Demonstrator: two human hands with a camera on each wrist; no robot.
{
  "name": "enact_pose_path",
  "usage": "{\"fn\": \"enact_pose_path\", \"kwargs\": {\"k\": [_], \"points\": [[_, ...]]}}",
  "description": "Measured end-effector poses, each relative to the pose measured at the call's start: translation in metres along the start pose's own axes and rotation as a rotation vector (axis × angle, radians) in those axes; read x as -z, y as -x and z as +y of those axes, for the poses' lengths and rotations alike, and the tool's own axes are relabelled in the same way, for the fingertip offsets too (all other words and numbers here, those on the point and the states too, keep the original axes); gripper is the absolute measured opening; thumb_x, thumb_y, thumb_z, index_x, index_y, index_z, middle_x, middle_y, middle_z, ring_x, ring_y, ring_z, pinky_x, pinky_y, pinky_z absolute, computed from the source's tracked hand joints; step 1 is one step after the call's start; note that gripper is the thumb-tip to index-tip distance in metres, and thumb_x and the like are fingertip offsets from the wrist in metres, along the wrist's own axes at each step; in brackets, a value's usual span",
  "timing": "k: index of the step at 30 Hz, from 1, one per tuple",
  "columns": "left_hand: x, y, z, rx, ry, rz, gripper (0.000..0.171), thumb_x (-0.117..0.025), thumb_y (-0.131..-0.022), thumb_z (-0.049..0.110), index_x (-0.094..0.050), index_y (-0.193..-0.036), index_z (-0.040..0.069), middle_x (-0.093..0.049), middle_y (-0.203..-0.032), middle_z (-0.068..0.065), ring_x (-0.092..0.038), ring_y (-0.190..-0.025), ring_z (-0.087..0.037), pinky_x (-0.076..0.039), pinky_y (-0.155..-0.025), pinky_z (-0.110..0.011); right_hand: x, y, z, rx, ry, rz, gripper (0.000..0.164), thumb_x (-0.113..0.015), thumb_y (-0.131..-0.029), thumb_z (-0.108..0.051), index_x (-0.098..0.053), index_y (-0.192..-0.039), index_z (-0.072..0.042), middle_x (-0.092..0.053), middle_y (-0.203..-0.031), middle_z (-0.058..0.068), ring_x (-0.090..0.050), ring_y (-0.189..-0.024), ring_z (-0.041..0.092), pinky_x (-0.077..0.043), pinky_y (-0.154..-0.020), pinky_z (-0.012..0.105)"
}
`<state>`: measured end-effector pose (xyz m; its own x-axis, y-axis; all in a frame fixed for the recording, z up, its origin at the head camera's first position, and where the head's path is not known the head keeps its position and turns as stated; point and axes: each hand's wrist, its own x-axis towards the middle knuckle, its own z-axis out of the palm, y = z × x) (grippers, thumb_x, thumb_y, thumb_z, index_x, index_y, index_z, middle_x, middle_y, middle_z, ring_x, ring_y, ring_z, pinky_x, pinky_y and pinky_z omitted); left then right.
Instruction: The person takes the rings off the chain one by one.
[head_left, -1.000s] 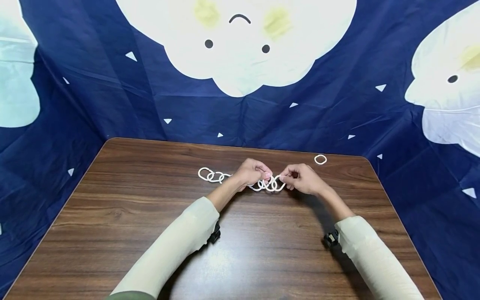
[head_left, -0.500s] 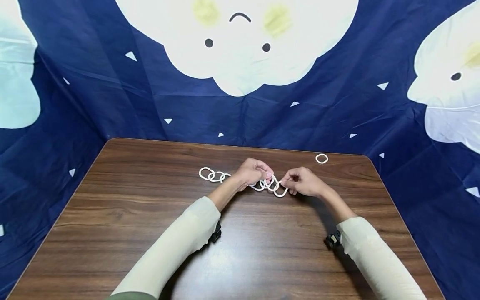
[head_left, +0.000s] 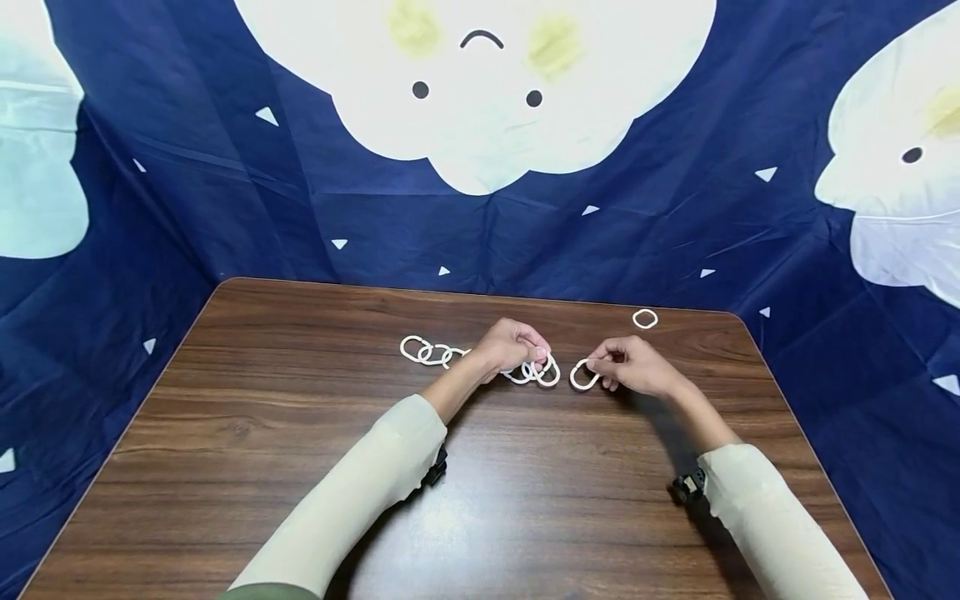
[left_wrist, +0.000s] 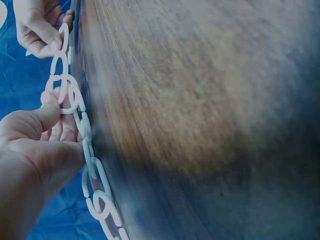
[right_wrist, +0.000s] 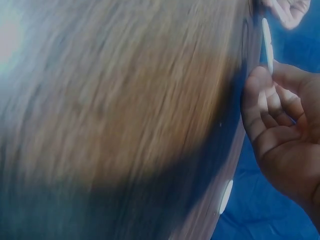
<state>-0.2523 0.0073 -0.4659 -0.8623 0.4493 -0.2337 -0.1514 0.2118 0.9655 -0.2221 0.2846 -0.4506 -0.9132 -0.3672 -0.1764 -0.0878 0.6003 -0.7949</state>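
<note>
Plenty of blue cloth [head_left: 480, 237], cloud-printed, behind and to both sides, probably to screen off the surroundings. In front of it, a wood-grained worktop [head_left: 562, 500], giving flat support to the white pieces. Reaching in from the near side, pale sleeves [head_left: 352, 492], ending well short of the hands, perhaps to avoid snagging on anything.

Along the far half of the worktop, a white chain [left_wrist: 88, 131]. Lies down at its left end, passes partly out of sight behind the left hand [head_left: 513, 343], and rises at its right end; probably spread so as to let the worktop bear most of the weight. Cannot tell the full count of links.

Close to the chain's right end, left fingers [left_wrist: 47, 114] narrow and pinching it, presumably to steady that end. Near them, the right hand [head_left: 633, 364], with fingers pinched on one side of a separate link [right_wrist: 268, 45], apparently to leave its other side free, facing the chain. Apart from the chain in the head view; overlapping it in the left wrist view, likely just through the angle.

Near the far right corner, a lone link [right_wrist: 226, 197], untouched, perhaps set aside within reach.
</note>
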Motion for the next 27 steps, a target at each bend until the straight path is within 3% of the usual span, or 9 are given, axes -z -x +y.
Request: {"fn": "enact_pose_path", "kwargs": {"k": [9, 17, 27], "points": [[-0.002, 0.000, 0.001, 0.005, -0.005, -0.003, 0.014, -0.075, -0.103, -0.002, -0.079, -0.114, -0.009, -0.085, -0.097, -0.018, -0.075, -0.076, -0.009, -0.062, -0.073, -0.020, 0.022, 0.011, 0.015, -0.086, -0.070, 0.094, 0.025, -0.072, -0.109, -0.008, -0.073, -0.119, 0.015, -0.075, -0.084, 0.008, -0.071, -0.071, 0.011, -0.064, -0.066, 0.029], [-0.001, 0.000, -0.001, 0.009, 0.042, -0.015, 0.014, -0.074, -0.101, -0.005, -0.078, -0.114, -0.010, -0.084, -0.098, -0.021, -0.074, -0.075, -0.009, -0.063, -0.073, -0.021, 0.044, 0.020, 0.035, -0.206, -0.231, 0.186, 0.037, -0.065, -0.111, -0.007, -0.062, -0.134, 0.022, -0.075, -0.089, -0.006, -0.073, -0.074, 0.006, -0.064, -0.069, 0.026], [0.003, -0.001, -0.004, 0.003, 0.086, -0.023, 0.015, -0.075, -0.102, -0.004, -0.077, -0.115, -0.012, -0.082, -0.090, -0.015, -0.072, -0.073, -0.008, -0.059, -0.072, -0.020, 0.068, 0.026, 0.053, -0.357, -0.260, 0.277, 0.024, -0.062, -0.113, -0.011, -0.070, -0.130, 0.004, -0.076, -0.084, -0.016, -0.072, -0.073, 0.000, -0.061, -0.068, 0.022]]}}
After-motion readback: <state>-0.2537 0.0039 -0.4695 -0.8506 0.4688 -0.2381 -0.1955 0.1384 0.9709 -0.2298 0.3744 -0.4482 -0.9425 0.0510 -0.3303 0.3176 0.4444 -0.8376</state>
